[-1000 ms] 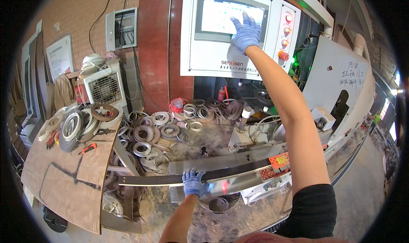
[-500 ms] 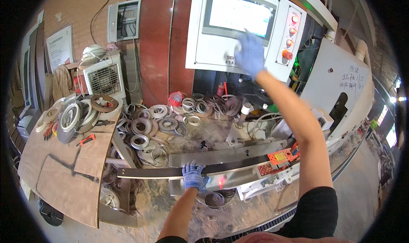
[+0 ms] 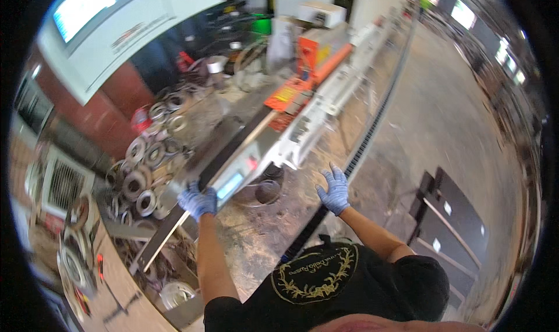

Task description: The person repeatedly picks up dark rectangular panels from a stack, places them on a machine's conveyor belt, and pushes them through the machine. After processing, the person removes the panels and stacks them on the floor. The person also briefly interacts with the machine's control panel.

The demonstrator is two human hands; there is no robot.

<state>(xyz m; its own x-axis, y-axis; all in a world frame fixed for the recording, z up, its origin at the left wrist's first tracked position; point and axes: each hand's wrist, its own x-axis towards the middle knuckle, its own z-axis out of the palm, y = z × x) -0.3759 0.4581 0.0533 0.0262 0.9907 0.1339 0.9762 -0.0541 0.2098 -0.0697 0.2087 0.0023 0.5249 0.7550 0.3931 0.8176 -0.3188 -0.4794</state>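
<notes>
My left hand (image 3: 198, 200), in a blue knit glove, grips a long, narrow dark board (image 3: 237, 148) with a pale edge, its fingers over the top. The board slants from the wooden table's side up to an orange guard (image 3: 289, 96) on the machine, where its far end is hidden. Gloved alike, my right hand (image 3: 333, 191) hovers over the floor with fingers spread, holding nothing. Below the board, a shiny metal plate (image 3: 236, 180) shows a red light spot. The picture is somewhat blurred by motion.
A white control cabinet (image 3: 169, 12) with a lit screen stands upper left. Banding rolls (image 3: 148, 154) are heaped beyond the board. Lower left is a wooden table (image 3: 125, 282) with rolls and tools. A black track (image 3: 372, 134) crosses the floor; dark panels (image 3: 451, 221) lie right.
My right hand has come down from near the screen to the right of the board, fingers spread. The view has turned right. My left hand stays on the board.
</notes>
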